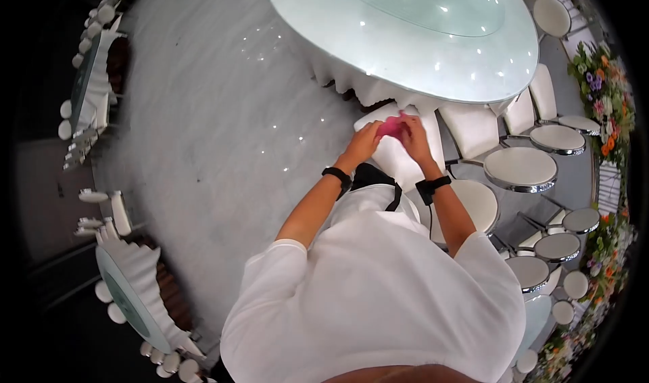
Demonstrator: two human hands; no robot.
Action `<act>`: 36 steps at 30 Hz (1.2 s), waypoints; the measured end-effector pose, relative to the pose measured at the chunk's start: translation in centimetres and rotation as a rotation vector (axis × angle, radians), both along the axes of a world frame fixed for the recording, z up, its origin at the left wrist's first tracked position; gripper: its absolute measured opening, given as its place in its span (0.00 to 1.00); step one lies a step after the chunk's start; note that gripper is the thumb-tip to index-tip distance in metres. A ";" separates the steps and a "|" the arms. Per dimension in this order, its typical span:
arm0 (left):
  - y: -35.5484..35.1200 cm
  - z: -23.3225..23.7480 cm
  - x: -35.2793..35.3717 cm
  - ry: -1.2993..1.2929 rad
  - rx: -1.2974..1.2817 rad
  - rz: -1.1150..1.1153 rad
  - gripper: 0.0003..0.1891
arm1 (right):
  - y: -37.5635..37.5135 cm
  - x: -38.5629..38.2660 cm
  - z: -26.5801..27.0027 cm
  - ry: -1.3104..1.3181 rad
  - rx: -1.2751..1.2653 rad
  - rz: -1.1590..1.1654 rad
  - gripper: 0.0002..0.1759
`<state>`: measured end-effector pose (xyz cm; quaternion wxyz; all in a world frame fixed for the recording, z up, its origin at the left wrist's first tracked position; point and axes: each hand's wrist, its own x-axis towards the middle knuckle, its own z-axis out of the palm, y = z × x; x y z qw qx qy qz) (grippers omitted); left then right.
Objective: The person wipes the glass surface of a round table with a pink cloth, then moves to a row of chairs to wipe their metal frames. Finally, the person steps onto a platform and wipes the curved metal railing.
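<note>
A pink cloth is stretched between my two hands, above a white chair seat beside the round glass-topped table. My left hand grips the cloth's left end with its fingers closed. At the cloth's right end, my right hand has its fingers bent round it. Both wrists wear black bands. The white chair lies beneath the hands, partly hidden by them.
More white chairs with metal frames stand to the right. Flower arrangements line the far right edge. Other round tables with white skirts and chairs are on the left, across a shiny grey floor.
</note>
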<state>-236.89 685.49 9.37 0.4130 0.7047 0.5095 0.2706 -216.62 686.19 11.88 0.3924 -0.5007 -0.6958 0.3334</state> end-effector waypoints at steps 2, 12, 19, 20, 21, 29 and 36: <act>2.9 -1.4 2.4 -0.111 0.138 -0.105 0.26 | 2.7 2.8 -2.2 -0.139 0.063 -0.196 0.15; 16.8 -6.6 1.8 0.297 0.213 -0.090 0.35 | 18.9 -2.7 -11.5 -0.446 0.061 -0.457 0.16; 23.3 -7.3 -8.2 0.366 0.125 -0.117 0.33 | 22.3 -11.1 -9.8 -0.361 0.056 -0.257 0.12; 23.9 -7.5 -7.9 0.363 0.117 -0.116 0.33 | 21.7 -10.6 -8.8 -0.364 0.049 -0.253 0.12; 24.9 -7.5 -7.2 0.307 0.118 -0.223 0.31 | 21.1 -9.4 -7.4 -0.395 -0.002 -0.243 0.12; 24.7 -7.6 5.5 0.135 0.148 -0.589 0.30 | 16.6 0.5 -7.7 -0.592 -0.151 -0.595 0.16; 26.2 -7.5 2.3 0.169 0.197 -0.814 0.27 | 18.3 -6.1 -7.9 -0.587 -0.236 -0.808 0.08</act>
